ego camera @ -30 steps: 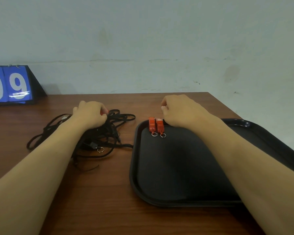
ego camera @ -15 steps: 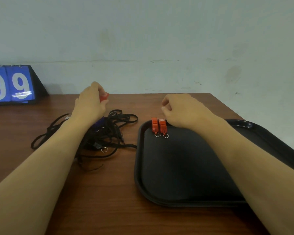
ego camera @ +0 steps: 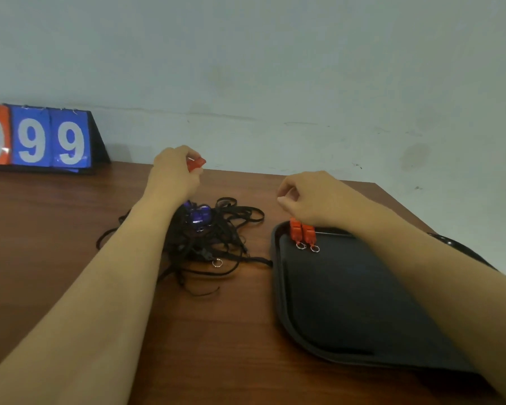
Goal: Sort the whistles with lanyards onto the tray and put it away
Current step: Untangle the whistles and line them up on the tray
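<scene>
L hand point(ego camera: 174, 173) pinches red whistle point(ego camera: 195, 164) above lanyard tangle point(ego camera: 216, 241); R hand point(ego camera: 310, 200) loosely curled, empty, by tray point(ego camera: 278, 287). Risk: cord snags, drags whole pile w/ it.

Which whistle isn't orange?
The blue whistle in the tangle of black lanyards. The two whistles on the tray and the one in the left hand are orange.
</scene>
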`<state>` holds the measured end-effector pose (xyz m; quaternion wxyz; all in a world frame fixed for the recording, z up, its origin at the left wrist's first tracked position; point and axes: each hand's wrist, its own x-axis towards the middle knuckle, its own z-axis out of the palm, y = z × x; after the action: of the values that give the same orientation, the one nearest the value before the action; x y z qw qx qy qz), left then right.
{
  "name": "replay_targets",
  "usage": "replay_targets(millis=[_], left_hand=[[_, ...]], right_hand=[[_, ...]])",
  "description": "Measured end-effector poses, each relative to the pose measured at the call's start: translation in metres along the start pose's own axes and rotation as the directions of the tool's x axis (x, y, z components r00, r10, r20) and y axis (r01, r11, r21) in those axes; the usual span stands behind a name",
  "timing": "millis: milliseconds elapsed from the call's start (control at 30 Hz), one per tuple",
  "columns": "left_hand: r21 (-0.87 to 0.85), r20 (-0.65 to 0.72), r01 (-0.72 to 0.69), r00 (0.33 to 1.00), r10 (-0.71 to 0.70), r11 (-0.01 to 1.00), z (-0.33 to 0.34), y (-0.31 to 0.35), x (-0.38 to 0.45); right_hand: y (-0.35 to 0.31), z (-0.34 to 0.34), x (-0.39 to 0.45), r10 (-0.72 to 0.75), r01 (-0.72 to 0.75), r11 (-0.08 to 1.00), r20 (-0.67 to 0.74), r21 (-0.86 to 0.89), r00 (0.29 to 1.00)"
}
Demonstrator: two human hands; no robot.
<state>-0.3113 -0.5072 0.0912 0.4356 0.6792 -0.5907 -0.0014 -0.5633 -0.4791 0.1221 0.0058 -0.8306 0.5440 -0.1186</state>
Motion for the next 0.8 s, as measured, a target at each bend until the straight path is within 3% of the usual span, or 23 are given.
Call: replay_targets(millis=[167, 467, 800], left_hand=[[-0.066, -0.004, 0.02, 1.0, -0.02, 0.998, -0.002, 0.0, 0.001], [-0.129, 0.015, 0.115, 0.993, -0.114, 0.985, -0.008, -0.012, 0.006], [-0.182, 0.029, 0.159, 0.987, -0.157, 0.97, -0.012, -0.019, 0.011]], right_hand=[[-0.05, 0.02, 0.041, -0.111, 0.108, 0.993, 0.065, 0.048, 0.992], [-0.081, 0.062, 0.116, -0.044, 0.032, 0.997, 0.162, 0.075, 0.986], [-0.09, 0.061, 0.12, -0.113, 0.119, 0.993, 0.404, 0.011, 0.908]])
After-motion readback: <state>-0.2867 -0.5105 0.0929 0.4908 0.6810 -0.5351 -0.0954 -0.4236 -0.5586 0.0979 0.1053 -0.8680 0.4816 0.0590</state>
